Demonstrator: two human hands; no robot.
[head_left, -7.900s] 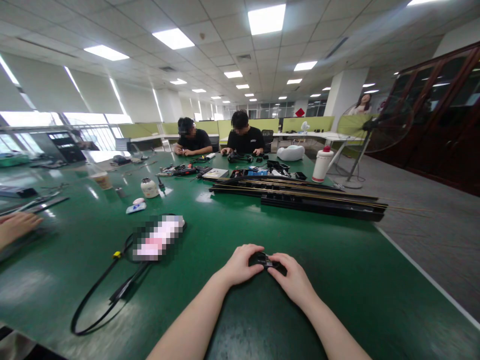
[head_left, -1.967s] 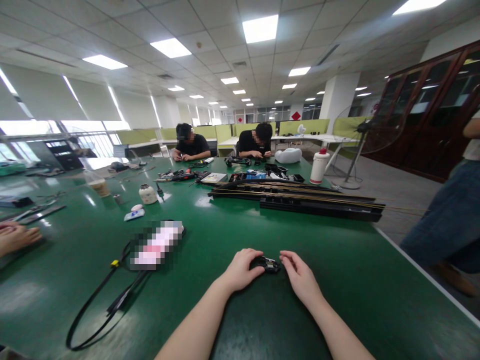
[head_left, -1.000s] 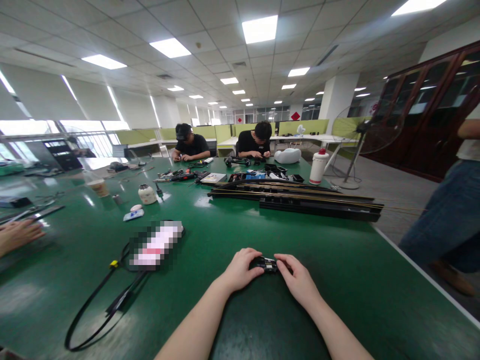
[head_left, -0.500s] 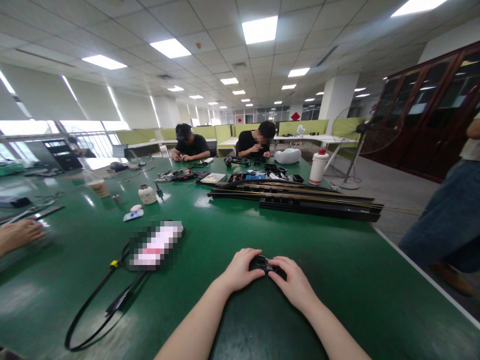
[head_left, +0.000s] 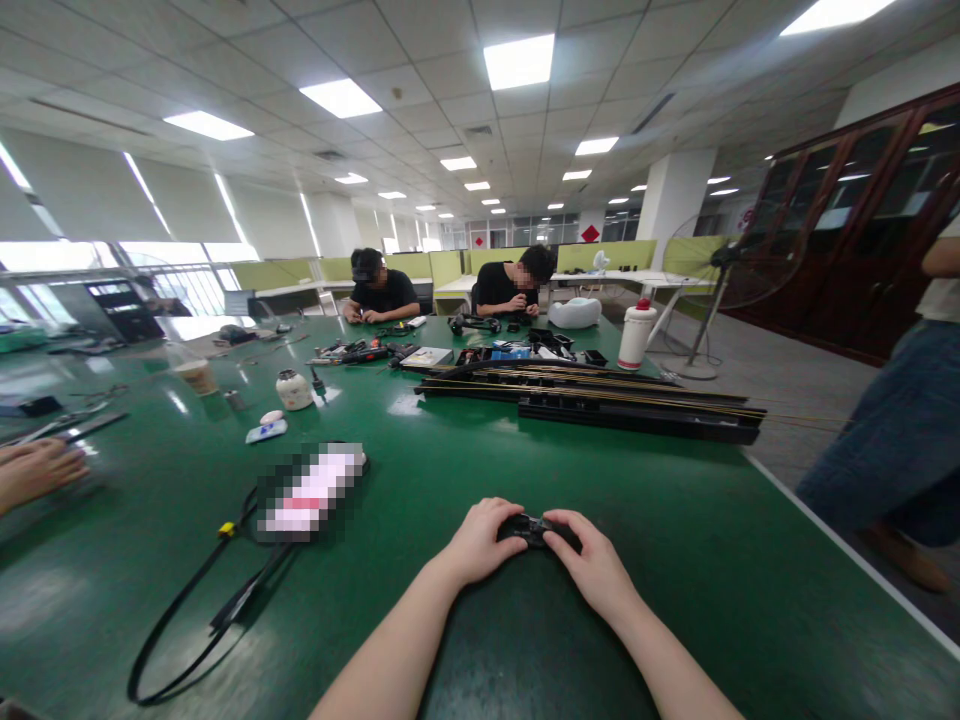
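A small black part lies on the green table close in front of me. My left hand curls round its left end with the fingers closed on it. My right hand grips its right end, fingers bent over the top. Most of the part is hidden between the two hands. A dark mat lies under my forearms.
A black cable loop and a blurred pink item lie to the left. Long black rails cross the table further back, with a white bottle beyond. Two people sit at the far end. Another person's hand rests at left; someone stands at right.
My right hand, apart from the black part two seconds ago, has closed onto its right end. The left hand has kept its hold. The seated person at the far end has leaned to the side.
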